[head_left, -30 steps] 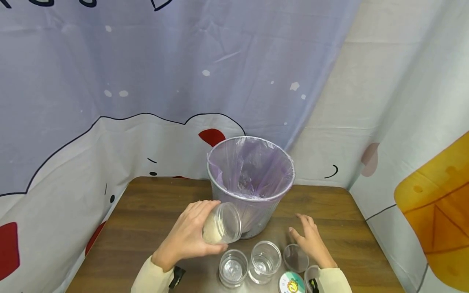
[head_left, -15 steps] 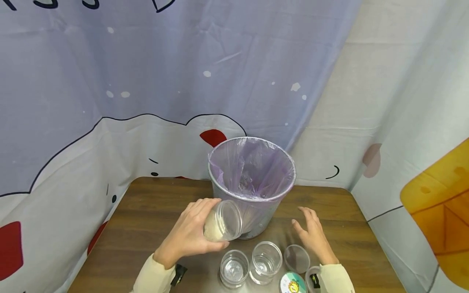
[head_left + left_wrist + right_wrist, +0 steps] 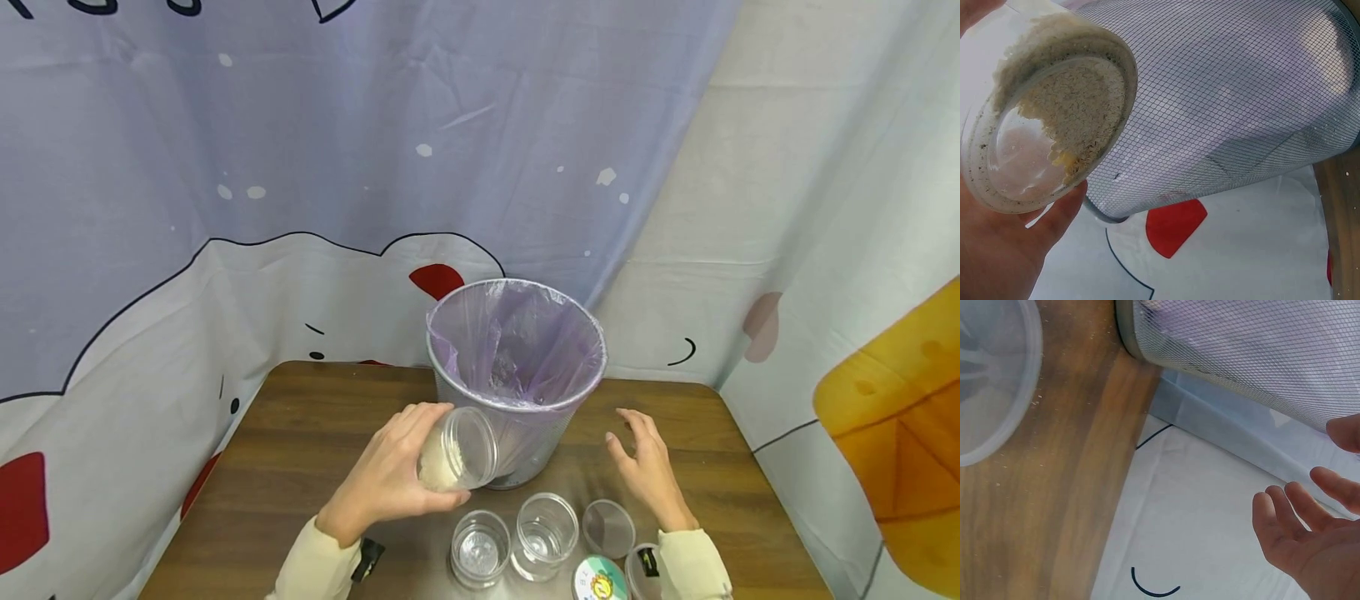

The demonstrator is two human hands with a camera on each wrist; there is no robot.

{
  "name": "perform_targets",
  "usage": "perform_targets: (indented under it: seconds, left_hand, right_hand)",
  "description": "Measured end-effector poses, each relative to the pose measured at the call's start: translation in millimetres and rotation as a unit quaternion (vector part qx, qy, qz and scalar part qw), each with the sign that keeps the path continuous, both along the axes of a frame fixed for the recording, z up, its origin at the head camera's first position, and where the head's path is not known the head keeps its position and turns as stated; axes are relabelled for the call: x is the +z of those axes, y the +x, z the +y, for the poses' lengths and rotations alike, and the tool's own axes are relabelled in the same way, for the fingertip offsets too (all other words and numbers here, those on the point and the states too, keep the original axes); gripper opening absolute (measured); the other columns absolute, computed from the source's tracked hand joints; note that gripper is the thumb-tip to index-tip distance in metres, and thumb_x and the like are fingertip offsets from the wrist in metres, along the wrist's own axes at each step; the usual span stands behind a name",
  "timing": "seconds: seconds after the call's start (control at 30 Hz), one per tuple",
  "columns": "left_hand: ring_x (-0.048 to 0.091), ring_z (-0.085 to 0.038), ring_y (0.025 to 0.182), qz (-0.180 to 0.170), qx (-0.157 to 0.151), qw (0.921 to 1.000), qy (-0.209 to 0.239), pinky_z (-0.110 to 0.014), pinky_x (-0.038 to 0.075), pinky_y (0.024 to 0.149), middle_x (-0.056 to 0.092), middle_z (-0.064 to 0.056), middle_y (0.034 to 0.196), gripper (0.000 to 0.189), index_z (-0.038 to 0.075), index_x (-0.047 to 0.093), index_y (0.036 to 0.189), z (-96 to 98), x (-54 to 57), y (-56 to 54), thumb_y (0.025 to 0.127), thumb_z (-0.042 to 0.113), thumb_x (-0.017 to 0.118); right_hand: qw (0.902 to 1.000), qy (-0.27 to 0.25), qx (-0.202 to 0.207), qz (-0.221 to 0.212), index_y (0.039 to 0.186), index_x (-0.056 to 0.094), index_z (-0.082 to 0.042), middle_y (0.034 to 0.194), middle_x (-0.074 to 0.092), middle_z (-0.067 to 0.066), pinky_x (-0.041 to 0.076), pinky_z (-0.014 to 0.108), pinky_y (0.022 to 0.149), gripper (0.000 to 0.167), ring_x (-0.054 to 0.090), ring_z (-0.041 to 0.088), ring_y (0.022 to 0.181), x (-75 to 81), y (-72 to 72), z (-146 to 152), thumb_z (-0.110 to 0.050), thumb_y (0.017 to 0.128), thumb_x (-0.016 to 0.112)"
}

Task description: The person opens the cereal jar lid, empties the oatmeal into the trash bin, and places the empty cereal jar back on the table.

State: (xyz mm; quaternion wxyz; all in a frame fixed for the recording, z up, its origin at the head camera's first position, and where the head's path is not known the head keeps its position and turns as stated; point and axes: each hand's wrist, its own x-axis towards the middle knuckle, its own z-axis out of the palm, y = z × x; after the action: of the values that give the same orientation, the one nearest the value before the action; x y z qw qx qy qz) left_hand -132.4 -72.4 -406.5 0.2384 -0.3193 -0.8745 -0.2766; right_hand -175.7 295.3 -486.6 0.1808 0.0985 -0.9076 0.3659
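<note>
My left hand (image 3: 390,471) grips a clear plastic jar (image 3: 474,450), tilted on its side with the mouth facing right. Pale, grainy flakes (image 3: 1079,100) lie inside, bunched along one side of the base in the left wrist view. The jar is in front of a mesh waste bin (image 3: 551,433) lined with a purple bag (image 3: 540,333). My right hand (image 3: 648,475) hovers to the right of the bin, fingers spread and loosely bent, holding nothing. In the right wrist view these fingers (image 3: 1266,519) are apart from the bin wall.
Two clear jars (image 3: 480,554) stand on the wooden table (image 3: 337,433) near me. To their right lie a clear round lid (image 3: 608,529), a green-printed lid (image 3: 600,581) and another clear round piece, partly behind the right sleeve (image 3: 693,562). Small crumbs dot the tabletop. A printed curtain hangs behind.
My right hand has risen away from the clear round lid, toward the back of the table. My left hand and the tilted jar have hardly moved.
</note>
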Motion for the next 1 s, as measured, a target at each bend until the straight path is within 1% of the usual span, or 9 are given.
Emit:
perform_targets:
  seconds: [0.2, 0.47, 0.8, 1.0]
  left_hand:
    - [0.052, -0.016, 0.103, -0.005, 0.0, 1.0, 0.001, -0.039, 0.046, 0.086, 0.055, 0.001, 0.114, 0.09, 0.01, 0.048, 0.124, -0.5, 2.4, -0.5, 0.051, 0.054, 0.078]
    - [0.051, -0.016, 0.103, -0.006, 0.015, 0.9999, 0.005, -0.041, 0.046, 0.084, 0.055, 0.0, 0.114, 0.091, 0.01, 0.048, 0.125, -5.7, 6.6, -1.1, 0.051, 0.053, 0.079]
    - [0.052, -0.015, 0.1, 0.006, 0.016, 0.9998, 0.002, -0.038, 0.047, 0.083, 0.056, 0.0, 0.113, 0.089, 0.01, 0.049, 0.124, -5.7, 9.2, -3.2, 0.051, 0.052, 0.078]
    - [0.052, -0.014, 0.097, 0.015, 0.018, 0.9997, 0.001, -0.036, 0.048, 0.081, 0.056, 0.001, 0.11, 0.087, 0.01, 0.05, 0.123, -6.3, 11.4, -4.4, 0.051, 0.051, 0.078]
  right_hand:
    - [0.9998, 0.002, -0.004, 0.02, 0.125, 0.049, -0.004, 0.123, 0.046, 0.016, 0.049, 0.047, 0.08, 0.041, 0.048, 0.031, 0.108, 9.6, -4.2, 1, -0.012, 0.086, 0.06]
    - [0.9999, -0.005, 0.002, 0.01, 0.127, 0.047, -0.003, 0.125, 0.045, 0.017, 0.047, 0.046, 0.083, 0.043, 0.046, 0.032, 0.11, 20.7, -7.2, 2, -0.016, 0.088, 0.058]
    - [0.9993, -0.011, 0.008, 0.035, 0.125, 0.049, -0.005, 0.121, 0.048, 0.015, 0.049, 0.043, 0.08, 0.039, 0.047, 0.023, 0.106, 34.0, -14.8, -3, -0.011, 0.088, 0.056]
    - [0.9985, -0.015, 0.015, 0.051, 0.123, 0.051, -0.002, 0.12, 0.049, 0.014, 0.051, 0.034, 0.077, 0.035, 0.05, 0.023, 0.103, 41.4, -17.1, -5, -0.002, 0.088, 0.05]
